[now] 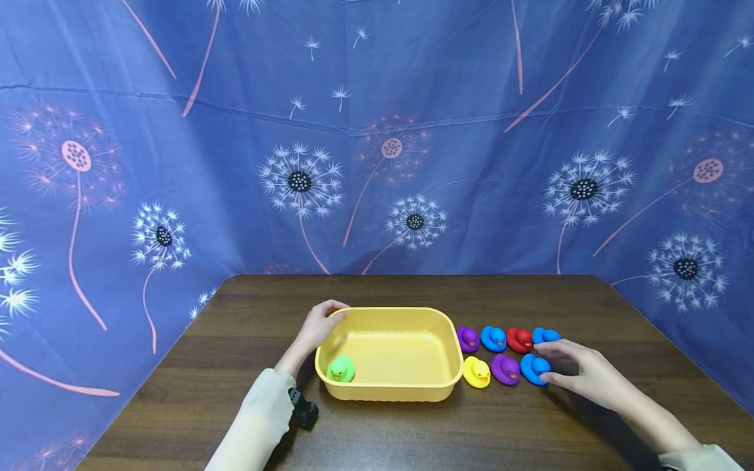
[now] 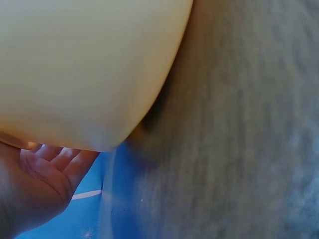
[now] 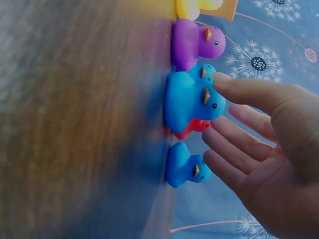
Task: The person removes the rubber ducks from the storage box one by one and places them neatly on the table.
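A yellow plastic basin (image 1: 389,392) stands on the table, with a green rubber duck (image 1: 340,369) in its near left corner. My left hand (image 1: 318,325) holds the basin by its rim at the far left corner. Over to the right, my right hand (image 1: 595,376) hovers around a blue duck (image 1: 535,369), fingers spread and thumb close to it. In the right wrist view, the thumb tip overlaps that blue duck's head (image 3: 212,102); whether they touch I cannot tell. Behind it are a red duck (image 1: 520,340) and another blue duck (image 1: 546,335), partly hidden by my fingers.
Between basin and right hand, a yellow duck (image 1: 476,373) and a purple duck (image 1: 505,370) line the near row. Another purple duck (image 1: 468,339) and a blue duck (image 1: 493,338) are in the far row. A blue dandelion-patterned cloth (image 1: 377,183) hangs behind the wooden table (image 1: 377,435).
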`<move>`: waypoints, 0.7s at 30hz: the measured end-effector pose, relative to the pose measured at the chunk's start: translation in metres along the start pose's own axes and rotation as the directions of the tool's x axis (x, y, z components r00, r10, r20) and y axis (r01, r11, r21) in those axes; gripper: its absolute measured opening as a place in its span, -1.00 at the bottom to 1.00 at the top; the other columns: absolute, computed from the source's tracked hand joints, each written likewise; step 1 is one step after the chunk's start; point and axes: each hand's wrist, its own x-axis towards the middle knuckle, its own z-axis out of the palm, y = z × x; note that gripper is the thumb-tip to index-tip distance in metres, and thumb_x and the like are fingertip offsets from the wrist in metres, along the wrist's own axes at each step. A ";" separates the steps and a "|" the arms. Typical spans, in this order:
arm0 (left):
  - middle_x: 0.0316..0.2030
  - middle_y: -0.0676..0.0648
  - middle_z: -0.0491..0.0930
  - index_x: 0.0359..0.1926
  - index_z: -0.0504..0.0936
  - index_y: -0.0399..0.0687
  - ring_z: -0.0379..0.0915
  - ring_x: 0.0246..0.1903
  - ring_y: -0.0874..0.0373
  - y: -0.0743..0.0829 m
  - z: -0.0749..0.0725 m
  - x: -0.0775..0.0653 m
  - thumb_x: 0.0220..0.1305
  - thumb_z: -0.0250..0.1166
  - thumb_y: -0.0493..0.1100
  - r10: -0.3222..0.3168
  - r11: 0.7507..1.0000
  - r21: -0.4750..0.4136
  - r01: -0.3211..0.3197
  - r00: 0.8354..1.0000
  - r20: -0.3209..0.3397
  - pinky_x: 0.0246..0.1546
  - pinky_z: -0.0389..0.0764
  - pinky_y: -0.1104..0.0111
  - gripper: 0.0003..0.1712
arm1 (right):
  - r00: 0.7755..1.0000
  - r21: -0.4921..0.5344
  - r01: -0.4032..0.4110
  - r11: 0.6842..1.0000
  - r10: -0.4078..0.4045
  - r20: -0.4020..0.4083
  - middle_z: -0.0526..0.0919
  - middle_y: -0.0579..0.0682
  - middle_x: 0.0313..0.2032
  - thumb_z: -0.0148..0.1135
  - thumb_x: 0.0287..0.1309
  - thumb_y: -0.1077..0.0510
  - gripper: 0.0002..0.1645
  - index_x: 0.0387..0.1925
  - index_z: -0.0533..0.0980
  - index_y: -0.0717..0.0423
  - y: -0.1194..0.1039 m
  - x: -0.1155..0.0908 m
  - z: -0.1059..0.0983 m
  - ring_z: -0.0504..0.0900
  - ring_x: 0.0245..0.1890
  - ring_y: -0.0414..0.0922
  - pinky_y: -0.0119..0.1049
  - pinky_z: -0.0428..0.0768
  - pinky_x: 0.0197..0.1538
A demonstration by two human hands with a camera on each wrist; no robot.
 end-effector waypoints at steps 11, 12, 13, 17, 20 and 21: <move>-0.24 -0.11 0.66 -0.19 0.64 -0.18 0.50 -0.26 0.16 0.000 0.001 0.000 0.24 0.20 -0.24 0.006 1.000 0.008 -0.006 1.000 -0.007 -0.23 0.50 0.35 -0.84 | 0.999 -0.098 0.005 0.995 -0.010 -0.044 0.64 -0.06 -0.16 0.49 -0.16 0.10 -0.51 -0.09 0.58 0.08 -0.016 0.014 -0.001 0.56 -0.20 -0.42 -0.71 0.40 -0.14; -0.24 -0.11 0.66 -0.19 0.64 -0.18 0.50 -0.27 0.16 0.000 0.001 0.000 0.24 0.21 -0.24 0.005 1.000 0.006 -0.005 1.000 -0.007 -0.23 0.50 0.35 -0.84 | 0.999 -0.104 0.013 0.995 -0.018 -0.050 0.64 -0.07 -0.16 0.48 -0.15 0.10 -0.51 -0.09 0.58 0.06 -0.018 0.016 0.000 0.56 -0.20 -0.41 -0.70 0.41 -0.14; -0.24 -0.11 0.66 -0.19 0.64 -0.18 0.50 -0.27 0.16 0.000 0.001 -0.001 0.24 0.20 -0.24 0.006 1.000 0.007 -0.006 1.000 -0.007 -0.24 0.50 0.35 -0.84 | 0.998 -0.109 0.021 0.994 -0.027 -0.054 0.65 -0.08 -0.17 0.48 -0.15 0.09 -0.52 -0.09 0.58 0.06 -0.020 0.017 0.000 0.57 -0.20 -0.39 -0.70 0.41 -0.15; -0.25 -0.11 0.66 -0.19 0.63 -0.19 0.50 -0.29 0.17 0.001 0.000 -0.001 0.24 0.20 -0.25 0.009 1.000 -0.002 -0.009 1.000 -0.004 -0.25 0.50 0.36 -0.84 | 0.996 -0.095 0.048 0.994 -0.055 -0.070 0.66 -0.10 -0.20 0.48 -0.14 0.11 -0.55 -0.11 0.59 0.03 -0.026 0.025 0.005 0.56 -0.17 -0.40 -0.75 0.38 -0.12; -0.25 -0.12 0.66 -0.19 0.63 -0.19 0.49 -0.30 0.18 0.001 0.000 -0.001 0.23 0.20 -0.26 0.011 1.000 -0.009 -0.011 1.000 -0.003 -0.25 0.50 0.37 -0.84 | 0.993 -0.083 0.071 0.994 -0.078 -0.083 0.67 -0.11 -0.21 0.49 -0.16 0.12 -0.54 -0.12 0.59 0.03 -0.029 0.031 0.009 0.59 -0.20 -0.34 -0.75 0.38 -0.12; -0.25 -0.11 0.66 -0.19 0.63 -0.19 0.49 -0.30 0.19 0.001 0.000 -0.001 0.23 0.20 -0.26 0.011 1.000 -0.009 -0.011 1.000 -0.003 -0.26 0.50 0.37 -0.84 | 0.993 -0.083 0.077 0.994 -0.084 -0.086 0.67 -0.12 -0.22 0.49 -0.17 0.12 -0.53 -0.12 0.59 0.04 -0.030 0.033 0.010 0.60 -0.21 -0.31 -0.72 0.41 -0.13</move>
